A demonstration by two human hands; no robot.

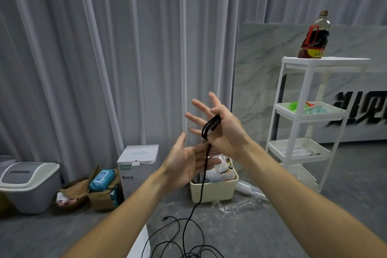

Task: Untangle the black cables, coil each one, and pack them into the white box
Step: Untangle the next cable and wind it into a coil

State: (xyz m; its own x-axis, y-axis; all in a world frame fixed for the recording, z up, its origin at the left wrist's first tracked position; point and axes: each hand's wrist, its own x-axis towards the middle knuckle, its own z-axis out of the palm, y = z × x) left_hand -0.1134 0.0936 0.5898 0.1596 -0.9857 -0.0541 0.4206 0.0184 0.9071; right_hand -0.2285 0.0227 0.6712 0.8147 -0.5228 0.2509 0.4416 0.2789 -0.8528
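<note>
My right hand [227, 132] is raised with its fingers spread. A few turns of black cable [210, 126] are wound round its palm, and the thumb presses on them. From that coil the cable hangs straight down past my left hand [184, 165], which is open, palm up, with its fingertips beside the strand. Loose black cable loops [188, 228] lie tangled on the grey floor below, with one plug end [164, 219] showing. A corner of a white box [141, 245] shows at the bottom edge, partly hidden by my left forearm.
A cream bin [213, 191] with bags stands behind the hands, with crumpled clear plastic [240, 203] beside it. At the left are a white carton [137, 163], open cardboard boxes [100, 192] and a grey lidded bin [29, 184]. A white shelf rack [303, 111] with a bottle [315, 35] is at the right.
</note>
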